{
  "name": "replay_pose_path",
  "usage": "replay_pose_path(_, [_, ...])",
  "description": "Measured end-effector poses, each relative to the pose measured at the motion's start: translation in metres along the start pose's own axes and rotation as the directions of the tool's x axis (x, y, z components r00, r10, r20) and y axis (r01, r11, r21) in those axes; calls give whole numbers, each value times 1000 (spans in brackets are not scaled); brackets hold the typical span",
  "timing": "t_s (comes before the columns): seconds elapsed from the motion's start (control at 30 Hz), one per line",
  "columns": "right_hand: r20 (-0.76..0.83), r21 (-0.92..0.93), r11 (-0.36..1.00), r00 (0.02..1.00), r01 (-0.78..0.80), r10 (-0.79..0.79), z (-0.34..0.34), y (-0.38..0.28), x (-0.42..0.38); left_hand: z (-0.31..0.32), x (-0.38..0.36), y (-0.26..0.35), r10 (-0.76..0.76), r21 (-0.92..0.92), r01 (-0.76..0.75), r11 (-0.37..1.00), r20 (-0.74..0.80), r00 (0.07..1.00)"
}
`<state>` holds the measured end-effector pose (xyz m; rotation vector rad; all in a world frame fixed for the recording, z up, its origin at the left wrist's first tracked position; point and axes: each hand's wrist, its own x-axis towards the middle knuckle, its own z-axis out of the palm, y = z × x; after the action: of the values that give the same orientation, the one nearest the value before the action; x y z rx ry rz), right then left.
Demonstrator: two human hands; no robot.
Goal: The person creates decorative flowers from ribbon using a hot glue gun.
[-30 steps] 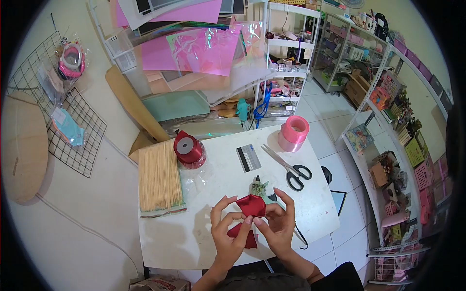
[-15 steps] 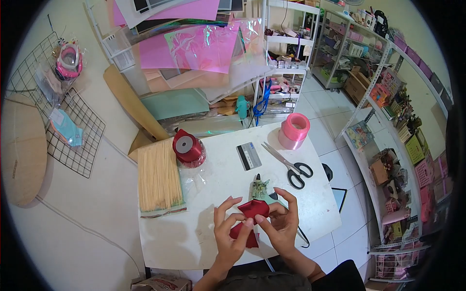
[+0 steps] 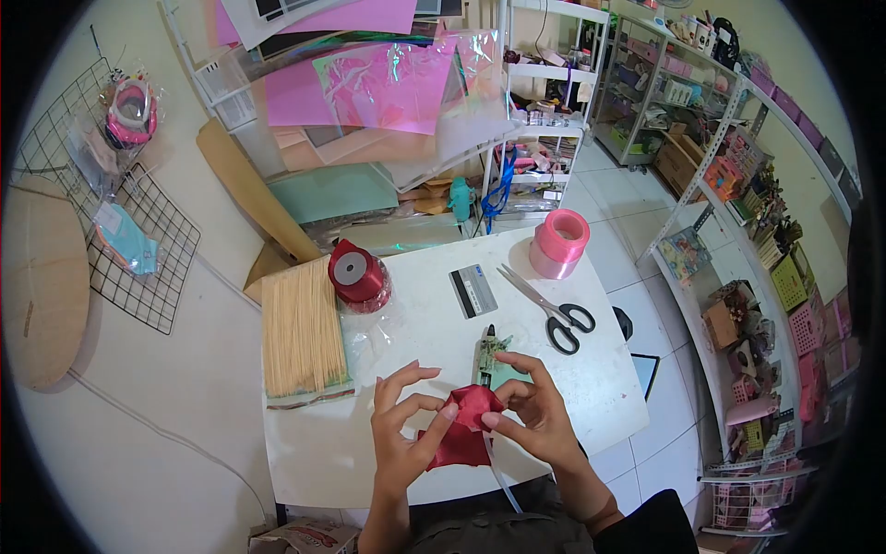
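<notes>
Between my two hands is a folded piece of shiny red satin ribbon [image 3: 475, 403]. My left hand [image 3: 402, 436] pinches its left side with thumb and index finger, the other fingers raised and curved. At the opposite edge, the thumb and fingers of my right hand [image 3: 540, 417] grip the ribbon. Just below lies more red satin [image 3: 461, 449] over the white table, partly covered by the held piece. Beyond my fingers rests a mint-green glue gun [image 3: 492, 354] with a black tip, its body partly hidden behind my right hand.
Black-handled scissors [image 3: 561, 321] and a striped card [image 3: 472, 291] lie farther back on the table [image 3: 388, 475]. Pink ribbon rolls [image 3: 559, 245] stand at the back right. At left are a red ribbon spool [image 3: 358, 275] and a bag of wooden sticks [image 3: 303, 337].
My left hand has shifted left and both hands have tilted the held ribbon, showing its brighter face. More of the red satin beneath is visible.
</notes>
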<state>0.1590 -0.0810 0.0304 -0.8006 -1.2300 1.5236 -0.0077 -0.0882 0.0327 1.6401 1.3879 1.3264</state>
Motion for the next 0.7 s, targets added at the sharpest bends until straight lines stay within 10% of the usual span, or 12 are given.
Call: replay_pose_path(0.7, [-54, 48, 999, 998, -15, 18, 6, 5, -1, 14, -6, 1, 2, -51, -9, 999, -135, 991])
